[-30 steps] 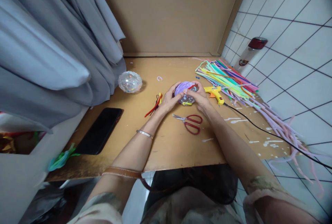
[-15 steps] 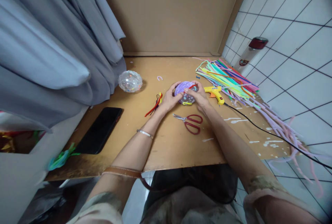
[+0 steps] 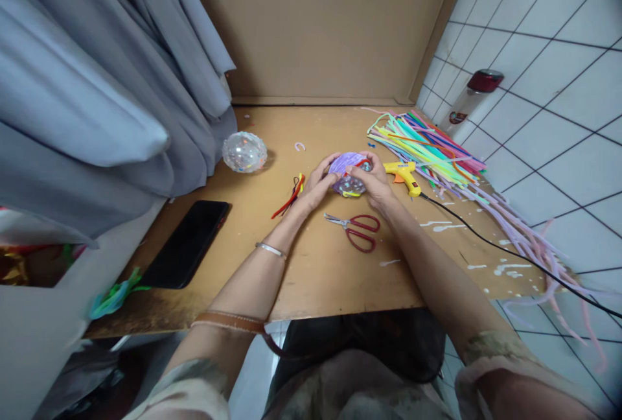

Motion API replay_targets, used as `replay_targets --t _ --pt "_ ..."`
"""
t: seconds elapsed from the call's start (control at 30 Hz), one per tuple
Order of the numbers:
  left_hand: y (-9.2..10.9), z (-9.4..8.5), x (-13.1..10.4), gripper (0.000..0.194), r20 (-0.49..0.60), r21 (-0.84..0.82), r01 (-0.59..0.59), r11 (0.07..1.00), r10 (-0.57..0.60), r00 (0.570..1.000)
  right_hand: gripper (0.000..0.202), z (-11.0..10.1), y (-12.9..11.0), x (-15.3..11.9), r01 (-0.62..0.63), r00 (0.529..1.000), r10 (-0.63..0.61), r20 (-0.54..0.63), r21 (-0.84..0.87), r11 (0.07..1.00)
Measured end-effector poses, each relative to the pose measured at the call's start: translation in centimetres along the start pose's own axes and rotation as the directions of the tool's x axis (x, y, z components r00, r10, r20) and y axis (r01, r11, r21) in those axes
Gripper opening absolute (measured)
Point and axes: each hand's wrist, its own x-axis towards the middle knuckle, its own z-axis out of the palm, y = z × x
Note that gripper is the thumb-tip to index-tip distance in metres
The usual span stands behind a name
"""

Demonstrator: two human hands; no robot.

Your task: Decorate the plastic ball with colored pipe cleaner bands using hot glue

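Both hands hold a round ball (image 3: 345,163) between them, covered on top with purple pipe cleaners and see-through with coloured bits lower down. A red strip and a yellow strip show on its near side. My left hand (image 3: 318,185) is closed around the ball's left side. From the right, my right hand (image 3: 376,180) grips it, its thumb pressed on the front by the red strip. Red-handled scissors (image 3: 360,232) lie just below the hands, blades slightly parted. A yellow glue gun (image 3: 404,177) rests right of my right hand.
A clear ball (image 3: 244,152) sits at the left; red and yellow pipe cleaners (image 3: 290,197) lie nearer. Many coloured pipe cleaners (image 3: 427,144) are heaped at the back right. A black phone (image 3: 187,245) lies front left. The glue gun's black cord (image 3: 495,246) runs off right.
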Motion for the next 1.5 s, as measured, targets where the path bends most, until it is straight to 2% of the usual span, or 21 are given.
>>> replay_targets --t 0.27,0.47,0.67,0.93,1.2,1.4,1.5 --pt "-0.35 0.21 -0.04 0.066 -0.008 0.014 0.001 1.000 -0.001 1.000 0.062 0.03 -0.05 0.09 -0.001 1.000 0.001 0.004 -0.029 1.000" --pt "-0.72 0.43 0.26 0.065 -0.034 0.105 -0.044 0.993 0.047 0.998 0.064 -0.01 0.04 0.19 0.002 1.000 -0.002 0.010 -0.025 1.000" --pt "-0.62 0.47 0.36 0.064 -0.040 0.130 -0.037 0.991 0.043 0.998 0.065 -0.08 0.10 0.18 0.004 1.000 -0.003 0.017 -0.029 1.000" --pt "-0.49 0.39 0.34 0.065 -0.039 0.104 -0.022 0.994 0.026 0.999 0.068 -0.15 -0.03 0.09 -0.009 0.999 0.009 0.036 0.007 1.000" --pt "-0.42 0.02 0.01 0.062 -0.036 -0.071 0.005 0.997 -0.008 0.999 0.071 -0.06 0.27 0.16 -0.022 1.000 0.022 0.019 0.033 0.999" --pt "-0.57 0.12 0.09 0.075 -0.018 -0.050 -0.006 0.999 0.005 1.000 0.070 -0.30 0.29 0.17 -0.009 1.000 0.009 0.026 0.019 1.000" --pt "-0.81 0.31 0.24 0.075 -0.043 -0.051 -0.005 0.999 0.003 0.999 0.070 -0.22 0.31 0.18 -0.008 1.000 0.007 0.025 0.034 0.999"
